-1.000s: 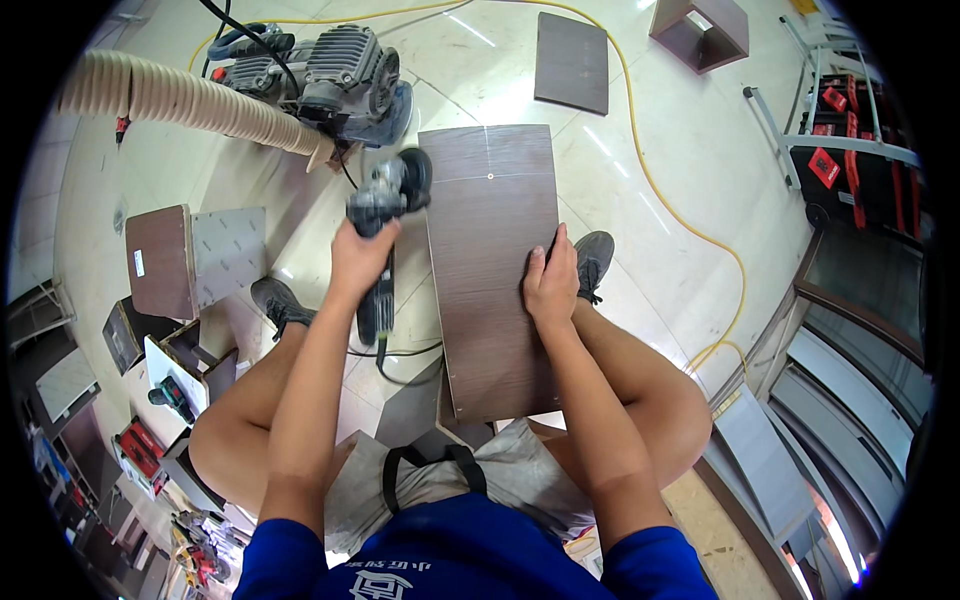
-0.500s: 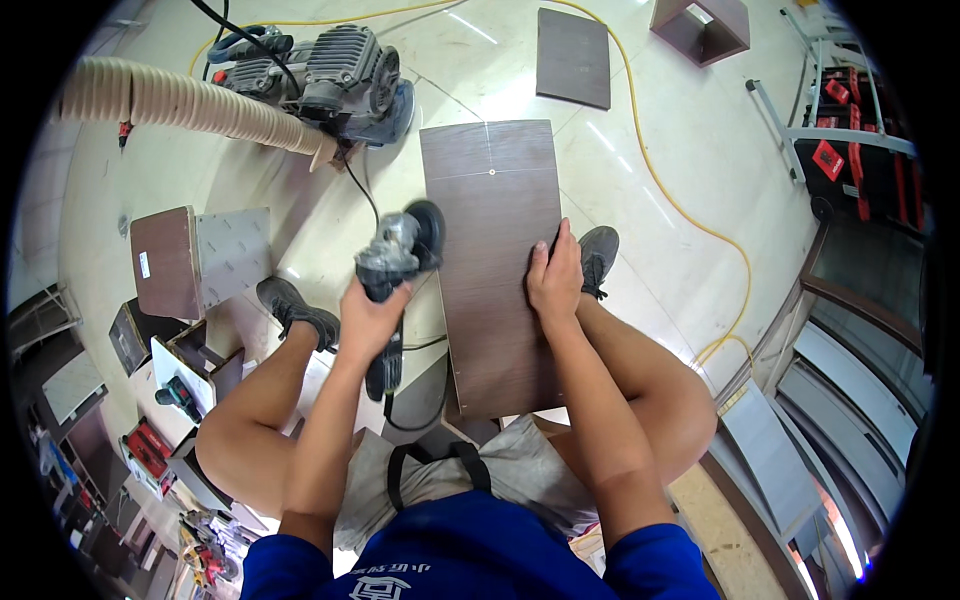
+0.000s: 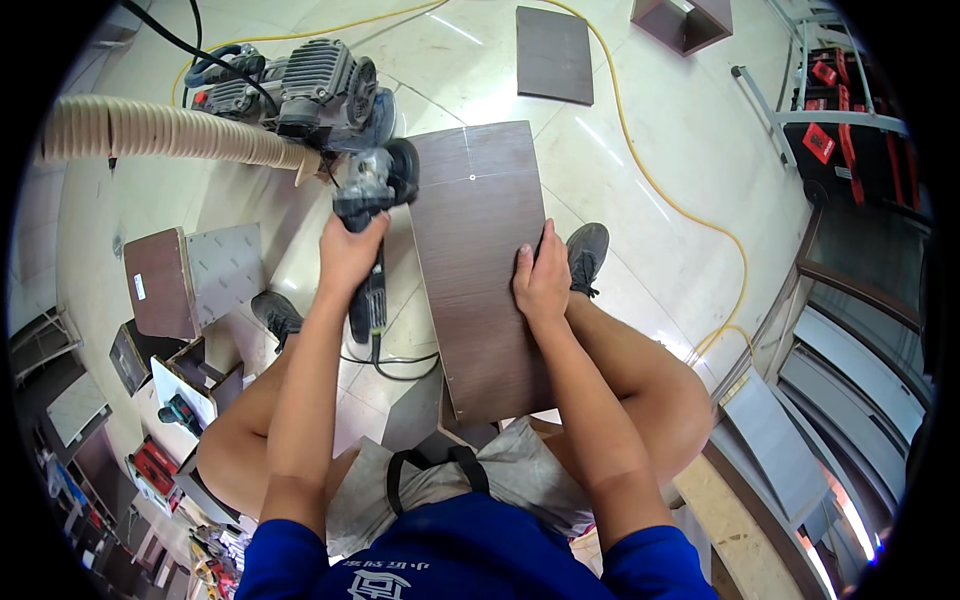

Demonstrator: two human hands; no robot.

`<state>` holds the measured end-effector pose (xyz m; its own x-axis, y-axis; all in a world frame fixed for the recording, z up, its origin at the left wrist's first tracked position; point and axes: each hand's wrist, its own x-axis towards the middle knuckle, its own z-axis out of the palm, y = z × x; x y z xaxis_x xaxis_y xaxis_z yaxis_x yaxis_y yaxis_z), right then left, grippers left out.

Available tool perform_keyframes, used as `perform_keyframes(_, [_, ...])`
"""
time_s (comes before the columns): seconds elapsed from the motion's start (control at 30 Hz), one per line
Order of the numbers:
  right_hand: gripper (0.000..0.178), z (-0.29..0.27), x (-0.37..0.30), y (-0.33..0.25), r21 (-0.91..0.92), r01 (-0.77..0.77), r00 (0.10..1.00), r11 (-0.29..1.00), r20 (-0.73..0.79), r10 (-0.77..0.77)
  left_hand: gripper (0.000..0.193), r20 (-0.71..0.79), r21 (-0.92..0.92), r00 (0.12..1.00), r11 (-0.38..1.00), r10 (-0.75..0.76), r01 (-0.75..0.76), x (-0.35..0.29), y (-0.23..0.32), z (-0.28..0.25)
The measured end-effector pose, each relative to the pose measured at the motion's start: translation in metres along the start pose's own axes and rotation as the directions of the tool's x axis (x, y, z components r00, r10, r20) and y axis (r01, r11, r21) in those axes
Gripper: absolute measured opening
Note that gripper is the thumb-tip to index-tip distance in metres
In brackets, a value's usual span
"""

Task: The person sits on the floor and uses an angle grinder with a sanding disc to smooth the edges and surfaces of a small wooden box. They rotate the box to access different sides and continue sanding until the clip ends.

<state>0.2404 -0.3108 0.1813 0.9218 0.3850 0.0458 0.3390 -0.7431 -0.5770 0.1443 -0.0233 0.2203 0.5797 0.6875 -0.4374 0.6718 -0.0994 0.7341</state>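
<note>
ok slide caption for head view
Left hand grips black-and-grey angle grinder, right hand on rectangular brown wooden board.

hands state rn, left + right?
Left hand: closed, holding the grinder by its body.
Right hand: on the board at its right edge, thumb on top; whether it grips can't be told.

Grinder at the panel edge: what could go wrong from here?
1. The angle grinder could kick: only the left hand holds it.
2. The panel might shift: the right hand steadies just its right edge.
3. The cord loops below the grinder, between the legs, and might snag.
</note>
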Motion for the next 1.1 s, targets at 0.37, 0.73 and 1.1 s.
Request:
perform_keyframes(0.37, [0.061,0.001,0.001,0.004,-0.016,-0.004,1.0,1.0,-0.019,0.004,0.034,0.038,-0.015,0.996,0.996,0.086,-0.086,-0.072,-0.022,0.003])
perform_keyframes(0.73, [0.062,-0.001,-0.001,0.003,-0.015,-0.03,1.0,0.999,-0.002,0.03,0.043,0.012,-0.012,0.999,0.999,-0.032,0.032,-0.05,-0.013,0.0])
perform_keyframes(1.1, [0.061,-0.002,0.0,0.0,-0.019,-0.016,1.0,1.0,-0.002,0.016,0.044,-0.028,0.038,0.999,0.999,0.032,-0.031,-0.012,0.002,-0.001])
